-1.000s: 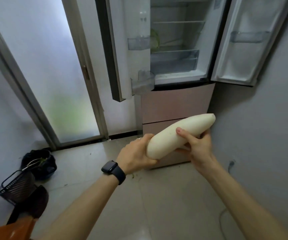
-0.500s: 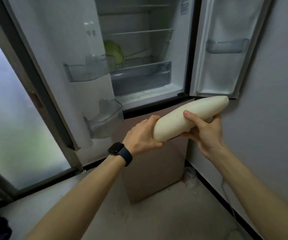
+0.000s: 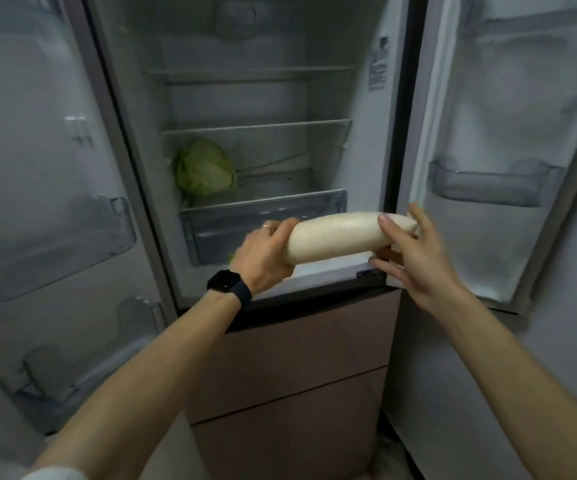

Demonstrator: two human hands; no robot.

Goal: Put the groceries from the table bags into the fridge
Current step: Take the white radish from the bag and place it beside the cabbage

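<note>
1. The radish (image 3: 342,237), long and white, lies nearly level in the air in front of the open fridge (image 3: 366,150). It is at the height of the drawer (image 3: 245,220), over the right half of the compartment's lower front edge. Its right tip reaches the frame beside the right door (image 3: 509,98). It rests on no shelf.
2. The left hand (image 3: 266,251) grips the radish's thick left end, fingers curled over the top and palm against the butt. There is a ring (image 3: 267,226) on one finger and a dark watch (image 3: 228,284) on the wrist.
3. The right hand (image 3: 408,251) holds the narrower right end. The thumb lies across the top, the lower fingers reach under it, and one finger stands up behind the tip. The fingers are only loosely bent, not wrapped tight.
4. A green cabbage (image 3: 205,168) sits on the shelf just above the drawer, at its back left corner.
5. The drawer is clear plastic and closed, and the radish's left end hides part of its front.
6. The left door (image 3: 37,168) and the right door both stand wide open, each with clear bins.
7. Below the compartment are two closed pinkish fronts (image 3: 297,358), one above the other.
</note>
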